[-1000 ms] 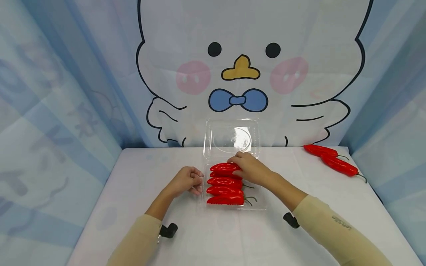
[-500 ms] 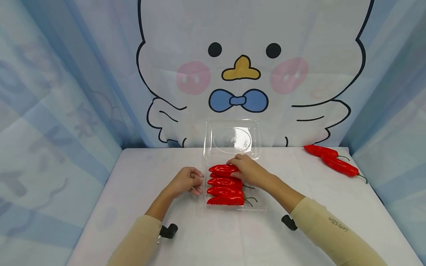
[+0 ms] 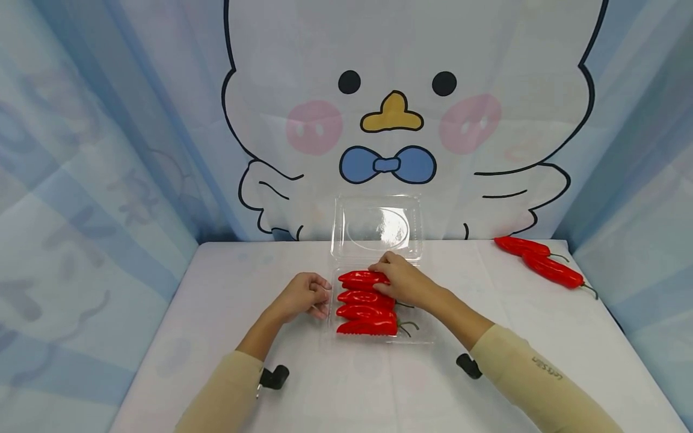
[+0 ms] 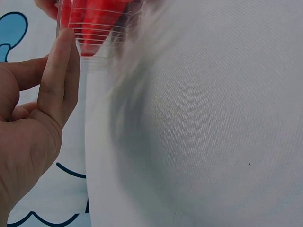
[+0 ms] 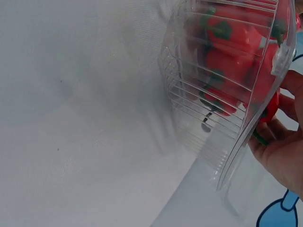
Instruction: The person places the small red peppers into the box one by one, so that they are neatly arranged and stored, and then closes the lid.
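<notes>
A clear plastic clamshell box [image 3: 425,335] lies on the table with several glossy red chili peppers [image 3: 365,326] side by side in its base, green stems to the right. Its lid [image 3: 373,225] stands raised at the back. My right hand [image 3: 407,280] grips the rearmost chili pepper [image 3: 361,277] over the base; its stem end is hidden by the hand. In the right wrist view, that pepper [image 5: 271,108] sits between fingers and thumb at the box's rim. At the box's left side rests my left hand [image 3: 303,296]; its straight fingertips [image 4: 65,35] touch the wall.
Two more red chili peppers [image 3: 551,269] lie at the table's far right corner. A cloth backdrop [image 3: 392,198] with a cartoon bird hangs close behind the box. Black wrist mounts [image 3: 275,376] stick out from both sleeves.
My right hand has come slightly nearer and lower with the rear pepper, which now sits closer to the row in front. The left hand and the box have stayed in place.
</notes>
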A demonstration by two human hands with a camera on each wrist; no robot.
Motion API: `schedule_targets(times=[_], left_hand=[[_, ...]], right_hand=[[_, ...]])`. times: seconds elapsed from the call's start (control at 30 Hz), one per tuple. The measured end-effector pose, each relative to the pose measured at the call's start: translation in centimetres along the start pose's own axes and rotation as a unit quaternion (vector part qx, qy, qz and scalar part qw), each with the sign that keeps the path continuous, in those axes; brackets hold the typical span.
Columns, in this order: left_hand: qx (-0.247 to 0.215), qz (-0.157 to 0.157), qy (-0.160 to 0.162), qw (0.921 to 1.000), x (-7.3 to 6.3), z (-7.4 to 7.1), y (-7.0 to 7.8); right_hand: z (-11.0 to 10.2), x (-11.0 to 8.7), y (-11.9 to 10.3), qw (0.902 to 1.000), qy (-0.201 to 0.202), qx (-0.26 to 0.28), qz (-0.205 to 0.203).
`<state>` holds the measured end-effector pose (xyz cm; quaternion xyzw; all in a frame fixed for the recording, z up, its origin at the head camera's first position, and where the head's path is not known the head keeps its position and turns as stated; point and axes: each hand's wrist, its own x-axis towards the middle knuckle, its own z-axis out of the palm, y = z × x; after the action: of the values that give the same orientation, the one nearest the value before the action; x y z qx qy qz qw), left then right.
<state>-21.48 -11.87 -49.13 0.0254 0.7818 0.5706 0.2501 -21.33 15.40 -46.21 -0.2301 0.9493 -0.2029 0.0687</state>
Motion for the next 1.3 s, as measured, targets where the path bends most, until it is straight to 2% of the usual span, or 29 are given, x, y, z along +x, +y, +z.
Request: schedule_targets(times=[0.73, 1.13, 1.3], left_hand=[[0.001, 0.002, -0.005, 1.0000, 0.0, 0.0, 0.0], [0.002, 0.003, 0.000, 1.0000, -0.3, 0.2, 0.2], [0.003, 0.003, 0.005, 1.0000, -0.4, 0.2, 0.3]], right_hand=[[-0.4, -0.7, 0.4, 0.9997, 0.020, 0.013, 0.006], [-1.8, -3.1, 2.1, 0.9964, 0.070, 0.047, -0.005], [-2.2, -4.1, 2.9, 0.9939, 0.089, 0.064, 0.006]])
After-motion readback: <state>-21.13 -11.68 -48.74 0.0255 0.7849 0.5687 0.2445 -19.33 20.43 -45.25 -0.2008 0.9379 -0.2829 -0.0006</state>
